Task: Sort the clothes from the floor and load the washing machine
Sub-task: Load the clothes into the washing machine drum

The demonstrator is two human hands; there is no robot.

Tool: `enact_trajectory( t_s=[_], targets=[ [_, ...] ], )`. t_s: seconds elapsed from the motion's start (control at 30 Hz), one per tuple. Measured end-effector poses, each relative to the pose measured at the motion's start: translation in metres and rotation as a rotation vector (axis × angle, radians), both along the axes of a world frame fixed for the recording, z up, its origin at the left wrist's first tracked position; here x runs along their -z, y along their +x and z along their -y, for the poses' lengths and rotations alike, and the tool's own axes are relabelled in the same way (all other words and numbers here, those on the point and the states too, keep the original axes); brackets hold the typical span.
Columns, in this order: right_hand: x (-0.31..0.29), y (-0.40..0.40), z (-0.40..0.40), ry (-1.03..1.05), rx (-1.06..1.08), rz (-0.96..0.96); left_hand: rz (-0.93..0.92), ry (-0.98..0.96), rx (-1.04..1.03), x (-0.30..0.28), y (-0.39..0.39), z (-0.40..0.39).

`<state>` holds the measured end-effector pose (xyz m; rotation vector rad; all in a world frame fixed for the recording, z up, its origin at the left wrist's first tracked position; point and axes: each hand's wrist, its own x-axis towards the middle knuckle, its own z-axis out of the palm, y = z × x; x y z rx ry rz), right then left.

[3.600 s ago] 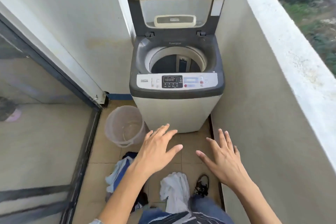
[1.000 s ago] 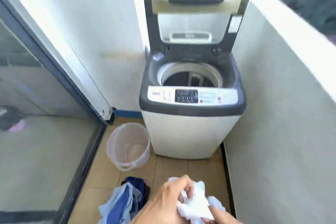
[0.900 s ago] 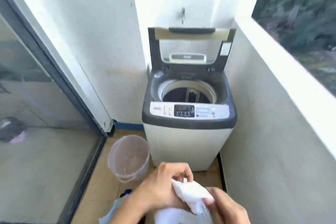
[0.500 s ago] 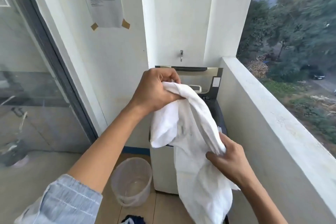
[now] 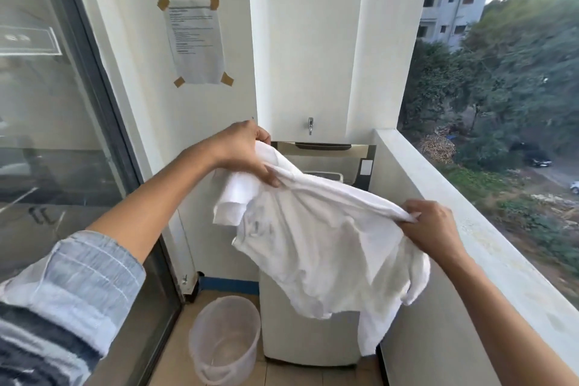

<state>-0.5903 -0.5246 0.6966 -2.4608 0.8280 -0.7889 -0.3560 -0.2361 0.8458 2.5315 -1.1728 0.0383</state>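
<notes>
Left hand [image 5: 242, 152]: curled tight on one end of the white shirt [image 5: 316, 238], held high.
Right hand [image 5: 430, 230]: pinched on the other end, so the shirt was spread for a look.
Shirt: hung over the washing machine [image 5: 308, 341].
Lid [image 5: 326, 157]: left up, likely for loading.

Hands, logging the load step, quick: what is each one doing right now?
Left hand: fingers grip the white garment at its upper edge.
Right hand: fingers pinch the same garment's edge.
</notes>
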Motion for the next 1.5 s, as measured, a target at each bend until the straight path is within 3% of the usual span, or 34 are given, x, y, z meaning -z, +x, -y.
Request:
enact_trajectory(
  t_s=[0.07, 0.13, 0.2, 0.3, 0.43, 0.63, 0.8, 1.0, 1.2, 1.5],
  targets=[
    [-0.028, -0.004, 0.010, 0.004, 0.042, 0.031, -0.084, 0.211, -0.020, -0.007, 0.004, -0.010],
    [-0.058, -0.007, 0.016, 0.035, 0.050, 0.043, -0.154, 0.270, -0.077, -0.006, 0.016, -0.021],
    [-0.083, -0.009, 0.019, 0.091, 0.053, 0.107, -0.184, 0.198, -0.137, -0.004, 0.031, -0.030],
    [-0.108, -0.004, 0.017, 0.168, 0.075, 0.233, -0.208, -0.066, -0.238, -0.005, 0.045, -0.033],
    [-0.125, 0.017, 0.004, 0.283, 0.091, 0.201, -0.247, -0.323, -0.271, -0.010, 0.048, -0.025],
    [-0.131, 0.051, -0.024, 0.561, 0.080, 0.194, -0.326, -0.409, -0.122, -0.012, 0.059, -0.022],
    [-0.143, 0.082, -0.054, 0.793, -0.170, 0.340, -0.439, -0.455, -0.044, -0.016, 0.066, -0.027],
    [-0.140, 0.118, -0.066, 0.917, -0.265, 0.498, -0.475, -0.465, -0.023, -0.005, 0.084, -0.018],
    [-0.133, 0.142, -0.045, 1.105, -0.454, 0.507, -0.655, -0.551, 0.012, 0.013, 0.107, 0.022],
    [-0.111, 0.214, 0.051, 1.078, -0.619, 0.363, -0.776, -0.661, 0.034, 0.046, 0.152, 0.139]
  ],
)
